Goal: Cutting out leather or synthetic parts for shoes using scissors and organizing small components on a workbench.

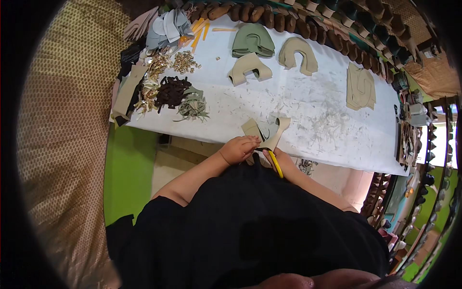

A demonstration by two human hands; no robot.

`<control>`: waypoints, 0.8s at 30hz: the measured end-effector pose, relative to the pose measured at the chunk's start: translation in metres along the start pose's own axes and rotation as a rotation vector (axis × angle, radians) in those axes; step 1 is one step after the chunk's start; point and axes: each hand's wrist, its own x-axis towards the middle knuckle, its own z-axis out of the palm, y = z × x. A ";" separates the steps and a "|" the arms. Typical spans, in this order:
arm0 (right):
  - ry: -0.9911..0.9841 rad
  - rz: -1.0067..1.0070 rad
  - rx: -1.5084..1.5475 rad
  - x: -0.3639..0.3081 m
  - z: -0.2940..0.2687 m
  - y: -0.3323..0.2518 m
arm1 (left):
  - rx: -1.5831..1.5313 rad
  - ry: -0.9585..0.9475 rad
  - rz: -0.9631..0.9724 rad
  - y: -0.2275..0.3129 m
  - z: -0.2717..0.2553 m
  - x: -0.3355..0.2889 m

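Note:
At the table's near edge, close to my body, my left hand (238, 150) is closed on a beige curved cut-out piece (281, 132), apparently leather or fabric. The piece has an open middle, and its far part rests over the table edge. My right hand (286, 163) is wrapped round yellow-handled scissors (276, 166), right beside the left fingers. The scissors' blades are mostly hidden by my hands and the piece, so I cannot tell whether they are cutting.
On the white-covered table (288, 91) lie green curved pieces (252, 42), beige U-shaped pieces (287, 47) and a flat beige stack (360, 86). Left are gold metal bits (184, 62), dark brown strips (171, 91) and grey-green strips (193, 108). Brown shoe lasts (291, 29) line the back.

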 end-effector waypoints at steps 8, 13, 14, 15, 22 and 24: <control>-0.020 0.089 -0.004 -0.002 -0.006 -0.020 | -0.001 -0.051 0.044 0.001 0.000 -0.003; 0.001 -0.011 0.067 -0.002 -0.004 -0.005 | -0.010 -0.077 0.043 0.005 -0.004 0.005; 0.002 -0.013 0.067 0.000 -0.005 -0.003 | -0.009 -0.077 0.044 0.006 -0.005 0.006; -0.011 0.017 0.046 0.002 -0.005 -0.002 | 0.010 -0.055 0.036 0.007 -0.007 0.007; -0.130 0.190 0.083 0.007 -0.024 -0.025 | 0.042 -0.016 0.044 0.013 -0.018 0.016; -0.134 0.184 0.085 0.010 -0.026 -0.022 | 0.051 -0.033 0.068 0.018 -0.018 0.025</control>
